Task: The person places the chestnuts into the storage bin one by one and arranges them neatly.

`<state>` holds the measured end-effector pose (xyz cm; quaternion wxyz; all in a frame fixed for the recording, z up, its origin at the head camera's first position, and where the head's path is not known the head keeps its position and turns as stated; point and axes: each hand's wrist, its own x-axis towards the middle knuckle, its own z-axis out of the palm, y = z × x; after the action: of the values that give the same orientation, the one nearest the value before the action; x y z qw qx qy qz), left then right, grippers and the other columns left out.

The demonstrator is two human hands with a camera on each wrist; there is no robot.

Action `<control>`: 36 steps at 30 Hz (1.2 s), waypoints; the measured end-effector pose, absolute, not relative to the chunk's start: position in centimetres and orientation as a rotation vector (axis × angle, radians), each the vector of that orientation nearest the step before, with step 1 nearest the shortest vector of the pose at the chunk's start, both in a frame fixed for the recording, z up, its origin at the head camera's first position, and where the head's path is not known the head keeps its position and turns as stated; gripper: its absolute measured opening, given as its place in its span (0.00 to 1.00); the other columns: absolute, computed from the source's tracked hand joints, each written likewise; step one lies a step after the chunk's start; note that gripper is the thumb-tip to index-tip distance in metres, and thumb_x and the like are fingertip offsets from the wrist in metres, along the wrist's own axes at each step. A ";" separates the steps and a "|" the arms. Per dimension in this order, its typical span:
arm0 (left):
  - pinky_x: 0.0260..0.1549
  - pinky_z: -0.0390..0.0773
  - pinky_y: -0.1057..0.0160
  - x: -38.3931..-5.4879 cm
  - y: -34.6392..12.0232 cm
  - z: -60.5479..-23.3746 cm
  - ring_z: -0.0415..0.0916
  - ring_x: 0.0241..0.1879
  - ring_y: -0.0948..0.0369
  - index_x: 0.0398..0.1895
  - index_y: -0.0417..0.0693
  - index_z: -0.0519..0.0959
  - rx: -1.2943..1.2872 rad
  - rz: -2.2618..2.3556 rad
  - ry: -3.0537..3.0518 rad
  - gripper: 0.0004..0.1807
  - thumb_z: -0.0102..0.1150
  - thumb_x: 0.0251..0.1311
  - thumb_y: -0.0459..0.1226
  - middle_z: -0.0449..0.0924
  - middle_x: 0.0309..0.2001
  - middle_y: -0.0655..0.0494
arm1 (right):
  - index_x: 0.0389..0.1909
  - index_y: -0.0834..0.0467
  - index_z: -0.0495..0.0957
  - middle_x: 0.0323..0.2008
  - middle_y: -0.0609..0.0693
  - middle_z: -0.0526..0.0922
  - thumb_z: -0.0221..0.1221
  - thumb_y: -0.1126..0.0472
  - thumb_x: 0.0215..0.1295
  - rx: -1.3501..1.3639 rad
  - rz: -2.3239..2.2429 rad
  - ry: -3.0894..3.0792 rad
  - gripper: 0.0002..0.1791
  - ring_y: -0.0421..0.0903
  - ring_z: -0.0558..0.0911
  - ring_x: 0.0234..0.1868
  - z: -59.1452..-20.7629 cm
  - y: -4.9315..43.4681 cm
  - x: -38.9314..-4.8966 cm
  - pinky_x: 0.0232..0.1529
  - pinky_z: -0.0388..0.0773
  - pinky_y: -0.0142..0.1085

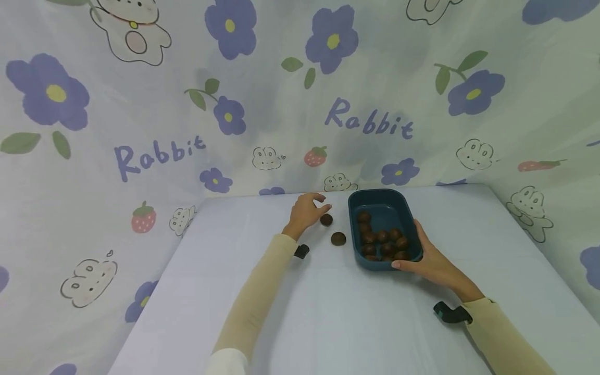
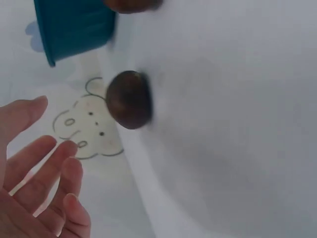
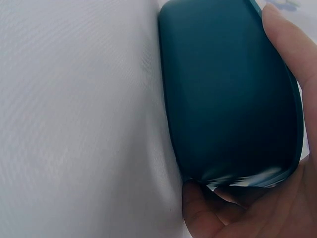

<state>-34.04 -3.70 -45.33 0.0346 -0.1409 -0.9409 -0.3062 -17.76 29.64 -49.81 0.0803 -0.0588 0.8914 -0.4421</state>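
Note:
A deep teal box (image 1: 383, 265) stands on the table, with several glossy brown chestnuts (image 1: 387, 248) inside, mostly toward its near end. My right hand (image 1: 438, 264) grips the box at its near right corner, thumb at the near rim and fingers along the right side; in the right wrist view, fingertips (image 3: 200, 210) curl by the box's lower edge. To the left of the box, one chestnut (image 1: 338, 239) lies on the table, and a farther chestnut (image 1: 326, 220) sits just beside my left hand (image 1: 305, 212). That hand's thumb and fingers are apart, holding nothing.
A white cloth covers the table (image 1: 328, 312). Close behind its far edge hangs a curtain (image 1: 281, 120) printed with flowers and rabbits. Black wrist devices show by the left cuff (image 1: 302, 251) and the right cuff (image 1: 452, 313).

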 end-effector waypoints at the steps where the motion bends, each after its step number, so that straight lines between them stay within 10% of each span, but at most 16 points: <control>1: 0.40 0.81 0.57 -34.1 -3.9 -45.6 0.82 0.43 0.56 0.58 0.46 0.84 -0.412 -0.942 -2.898 0.24 0.66 0.67 0.51 0.86 0.58 0.52 | 0.81 0.44 0.17 0.84 0.64 0.33 0.71 0.40 0.59 -0.177 -1.320 2.665 0.74 0.77 0.45 0.80 -49.8 29.7 -17.8 0.66 0.52 0.80; 36: 0.60 0.79 0.47 -33.8 -4.3 -48.4 0.81 0.56 0.53 0.57 0.46 0.85 -0.471 -0.893 -3.061 0.23 0.74 0.60 0.43 0.87 0.55 0.52 | 0.82 0.45 0.19 0.84 0.64 0.34 0.72 0.41 0.58 -0.163 -1.334 2.656 0.74 0.76 0.45 0.80 -49.3 29.6 -17.8 0.67 0.53 0.79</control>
<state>-33.77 -4.32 -48.43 -0.0408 -0.1461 -0.9488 -0.2769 -17.83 29.57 -49.34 0.0823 -0.0546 0.8893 -0.4465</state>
